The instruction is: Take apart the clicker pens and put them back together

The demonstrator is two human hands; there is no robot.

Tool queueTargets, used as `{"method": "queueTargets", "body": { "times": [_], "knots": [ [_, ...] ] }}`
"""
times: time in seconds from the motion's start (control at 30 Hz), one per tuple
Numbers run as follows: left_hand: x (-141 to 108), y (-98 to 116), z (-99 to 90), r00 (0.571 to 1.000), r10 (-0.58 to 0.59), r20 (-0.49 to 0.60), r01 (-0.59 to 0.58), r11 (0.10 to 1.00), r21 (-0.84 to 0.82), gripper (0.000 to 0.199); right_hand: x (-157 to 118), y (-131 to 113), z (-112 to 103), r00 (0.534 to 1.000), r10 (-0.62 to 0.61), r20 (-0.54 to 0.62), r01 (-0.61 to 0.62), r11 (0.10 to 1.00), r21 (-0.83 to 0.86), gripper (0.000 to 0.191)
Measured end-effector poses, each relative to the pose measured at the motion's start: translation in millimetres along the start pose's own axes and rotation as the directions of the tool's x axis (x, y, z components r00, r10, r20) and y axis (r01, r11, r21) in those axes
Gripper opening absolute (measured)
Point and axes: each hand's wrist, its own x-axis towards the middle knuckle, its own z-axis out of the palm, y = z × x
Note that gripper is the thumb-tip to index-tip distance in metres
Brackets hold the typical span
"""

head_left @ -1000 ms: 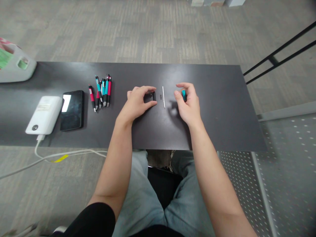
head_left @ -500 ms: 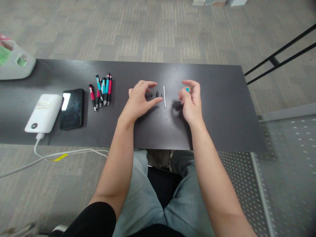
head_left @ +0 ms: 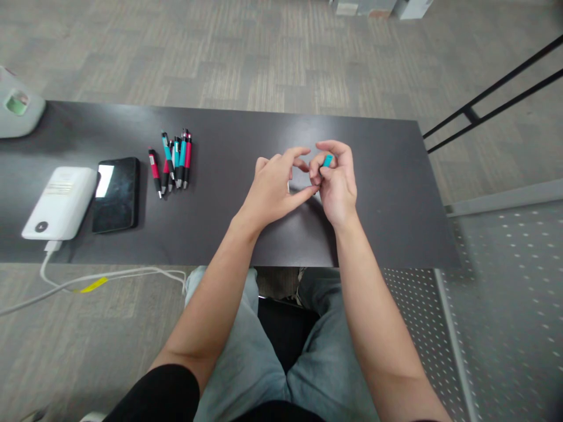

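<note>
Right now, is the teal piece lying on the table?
No, the teal piece is held in the fingers of the right hand.

The dark table (head_left: 387, 234) is surrounded by patterned grey carpet (head_left: 246, 70); a perforated grey panel (head_left: 510, 293) is positioned to the table's right, beneath black rails (head_left: 501, 94).

My left hand (head_left: 281, 184) curves open toward my right hand (head_left: 336, 181), whose fingers curl; both forearms reach forward.
</note>
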Motion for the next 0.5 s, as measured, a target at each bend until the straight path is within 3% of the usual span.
{"method": "queueTargets", "body": {
  "times": [0.1, 0.17, 0.33, 0.5],
  "knots": [
    [-2, -1, -1.5, 0.994, 0.056, -0.095, -0.061, 0.997, -0.047, 0.083, -3, -8, 2, 0.998, 0.032, 0.052, -0.030, 0.999, -0.038, 0.051],
    [-1, -3, -3.2, 0.990, 0.071, -0.121, -0.077, 0.996, -0.044, 0.082, -4, -12, 1, 0.996, 0.027, 0.088, -0.024, 0.999, -0.030, 0.054],
    [6, -10, -7.5, 0.998, 0.005, -0.068, -0.002, 0.999, 0.045, 0.034, -6, -23, 1, 0.989, 0.016, 0.144, -0.014, 1.000, -0.013, 0.061],
    [10, -16, -6.0, 0.998, -0.011, -0.064, 0.011, 1.000, -0.004, 0.014, -7, -27, 1, 0.994, 0.041, 0.103, -0.036, 0.999, -0.041, 0.061]
  ]
}}
